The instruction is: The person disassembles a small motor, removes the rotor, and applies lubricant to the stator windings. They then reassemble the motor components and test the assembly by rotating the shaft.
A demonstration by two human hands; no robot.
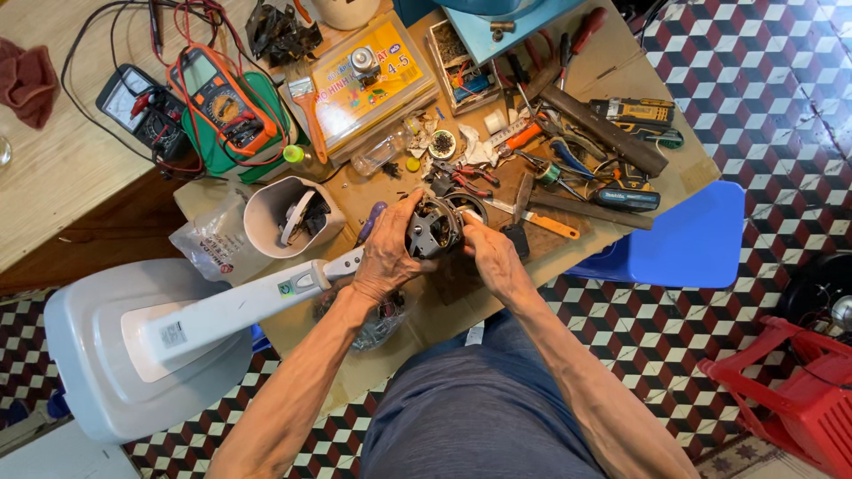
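While the person sits at a low, crowded table (426,310), the scene goes so from near to far:

Lap: grey cloth, nearest to the camera, with both forearms reaching over it.
Fan stand: a white pole (257,302) on a grey base (98,355), lying at the near left, its top end under the left wrist.
Left hand (386,253): fingers curled tight around the left side of the motor (435,229).
Right hand (493,257): closed on the right side of the motor, thumb pressing its edge.
Motor: dark and round, held between both hands just above the table middle.
Cup (288,213): white, left of the motor, dark parts inside.
Tools: pliers (466,177), a drill (626,195) and screwdrivers, far right.
Meters: an orange multimeter (222,98) with red wires, far left.
Box (373,75): yellow, far, behind the cup.
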